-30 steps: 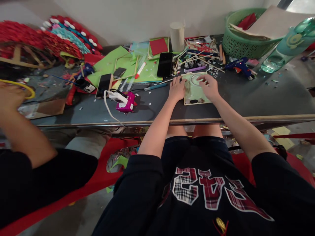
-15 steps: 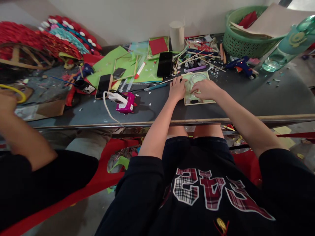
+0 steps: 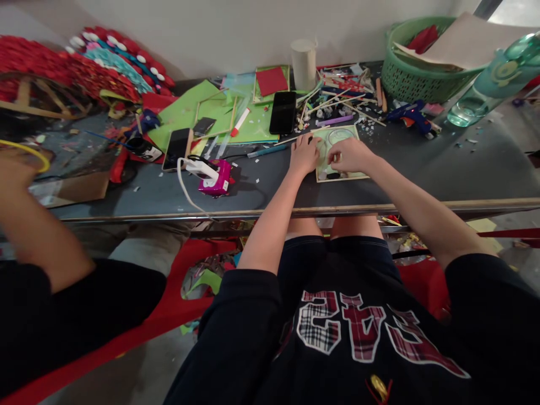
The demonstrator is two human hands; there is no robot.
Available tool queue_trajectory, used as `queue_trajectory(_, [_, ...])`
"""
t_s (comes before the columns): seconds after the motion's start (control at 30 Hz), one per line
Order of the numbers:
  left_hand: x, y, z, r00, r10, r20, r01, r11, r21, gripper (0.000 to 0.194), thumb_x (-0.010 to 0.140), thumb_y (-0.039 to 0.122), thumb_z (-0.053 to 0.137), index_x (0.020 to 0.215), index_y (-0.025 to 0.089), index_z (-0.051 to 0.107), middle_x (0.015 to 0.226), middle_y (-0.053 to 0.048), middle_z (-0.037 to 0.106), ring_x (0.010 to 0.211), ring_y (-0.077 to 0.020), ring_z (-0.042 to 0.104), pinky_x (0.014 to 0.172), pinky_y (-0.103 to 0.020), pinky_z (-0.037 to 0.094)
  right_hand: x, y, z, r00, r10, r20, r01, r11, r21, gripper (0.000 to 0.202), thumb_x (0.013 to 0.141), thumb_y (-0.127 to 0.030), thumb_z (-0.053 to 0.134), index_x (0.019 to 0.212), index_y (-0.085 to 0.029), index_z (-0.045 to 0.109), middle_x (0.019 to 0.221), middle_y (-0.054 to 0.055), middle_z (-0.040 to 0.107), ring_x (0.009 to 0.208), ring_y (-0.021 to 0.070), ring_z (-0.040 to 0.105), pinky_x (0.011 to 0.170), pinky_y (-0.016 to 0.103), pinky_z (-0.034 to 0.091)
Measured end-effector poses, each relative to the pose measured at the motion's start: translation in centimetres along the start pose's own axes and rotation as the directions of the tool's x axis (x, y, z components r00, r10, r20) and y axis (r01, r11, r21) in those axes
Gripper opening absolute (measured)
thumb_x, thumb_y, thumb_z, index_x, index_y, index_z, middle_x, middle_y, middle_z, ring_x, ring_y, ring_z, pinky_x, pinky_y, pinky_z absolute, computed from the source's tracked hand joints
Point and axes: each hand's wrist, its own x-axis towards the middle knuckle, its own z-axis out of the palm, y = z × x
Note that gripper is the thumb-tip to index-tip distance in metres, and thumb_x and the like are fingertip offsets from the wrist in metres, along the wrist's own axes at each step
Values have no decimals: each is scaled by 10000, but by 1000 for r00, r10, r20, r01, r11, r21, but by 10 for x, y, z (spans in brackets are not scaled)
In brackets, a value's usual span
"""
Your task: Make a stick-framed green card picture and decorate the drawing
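Observation:
A small green panel with a pale wooden frame (image 3: 353, 174) lies on the dark table, with a drawn round outline in its upper part and a black oval patch near its lower edge. My left hand (image 3: 304, 153) rests on the panel's left edge, fingers apart and pointing away from me. Over the middle of the panel is my right hand (image 3: 349, 154), its fingers curled together and touching the surface. Whatever the right fingertips pinch is too small to make out.
Behind the panel are a black phone (image 3: 282, 112), a white roll (image 3: 304, 63) and scattered sticks. A blue glue gun (image 3: 411, 114), green basket (image 3: 415, 76) and bottle (image 3: 476, 95) stand right. Left are a pink power socket (image 3: 216, 178) and a co-worker's arm (image 3: 46, 225).
My right fingers have shifted slightly on the panel and curled in more. My left hand has stayed in place. The co-worker's hand at the left has moved a little with the yellow ring.

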Motion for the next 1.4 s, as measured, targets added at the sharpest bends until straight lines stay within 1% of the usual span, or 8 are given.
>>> queue_trajectory(0.2, [-7, 12, -18, 995, -29, 95, 12, 985, 169, 488, 1032, 204, 375, 1472, 275, 573, 1636, -76, 471, 1557, -271, 374, 1267, -464, 362, -3, -12, -14, 984, -95, 151, 110, 989, -96, 312, 870, -268, 630, 1082, -291, 857, 1018, 27, 815, 958, 247, 706, 808, 336, 504])
queue_trajectory(0.33, [-9, 15, -22, 994, -39, 103, 18, 981, 191, 494, 1034, 206, 370, 1481, 288, 565, 1648, -61, 465, 1556, -258, 378, 1264, -458, 365, -3, -18, -19, 973, -124, 196, 155, 976, -154, 312, 906, -293, 632, 1128, -312, 850, 1114, 17, 818, 1012, 260, 712, 792, 320, 492])
queue_trajectory(0.53, [-9, 16, -21, 993, -47, 113, 24, 981, 190, 499, 1030, 205, 387, 1496, 261, 560, 1657, -77, 454, 1559, -276, 374, 1268, -466, 356, 0, -15, -16, 970, -160, 185, 190, 968, -163, 237, 937, -367, 696, 1105, -310, 854, 1110, 29, 818, 994, 265, 717, 799, 316, 491])
queue_trajectory(0.73, [-9, 15, -20, 994, -46, 95, 29, 984, 176, 494, 1028, 198, 384, 1478, 280, 568, 1647, -69, 463, 1557, -271, 377, 1266, -459, 356, 1, -19, -9, 982, -118, 149, 146, 971, -190, 171, 946, -313, 723, 1050, -300, 858, 1114, 30, 819, 1045, 298, 722, 796, 338, 496])
queue_trajectory(0.9, [-9, 14, -19, 993, -51, 105, 31, 983, 184, 503, 1019, 194, 397, 1486, 274, 565, 1648, -65, 466, 1551, -265, 382, 1260, -456, 361, 3, -17, -1, 978, -169, 123, 189, 966, -178, 213, 971, -298, 665, 1083, -277, 844, 1154, 51, 807, 1055, 292, 714, 790, 349, 487])
queue_trajectory(1.03, [-8, 14, -20, 992, -52, 116, 29, 981, 192, 517, 1015, 202, 393, 1501, 270, 556, 1650, -60, 461, 1544, -262, 385, 1263, -447, 359, 6, -10, 1, 975, -182, 126, 197, 973, -122, 246, 961, -260, 636, 1100, -259, 839, 1118, 54, 810, 991, 257, 710, 796, 339, 486])
queue_trajectory(1.17, [-9, 15, -21, 992, -57, 112, 37, 983, 177, 524, 1009, 201, 386, 1498, 252, 569, 1648, -76, 464, 1538, -274, 393, 1259, -464, 362, 8, 2, 3, 963, -250, 101, 245, 968, 59, 357, 951, -159, 565, 1192, -225, 819, 1091, 52, 817, 873, 189, 693, 871, 331, 502])
queue_trajectory(1.4, [-10, 16, -23, 993, -55, 108, 35, 983, 181, 510, 1018, 197, 382, 1485, 273, 572, 1647, -77, 468, 1537, -279, 394, 1248, -475, 373, 15, 17, 11, 934, -339, 109, 326, 937, 121, 289, 888, -296, 735, 1142, -220, 850, 1188, 84, 790, 1000, 223, 694, 920, 327, 483])
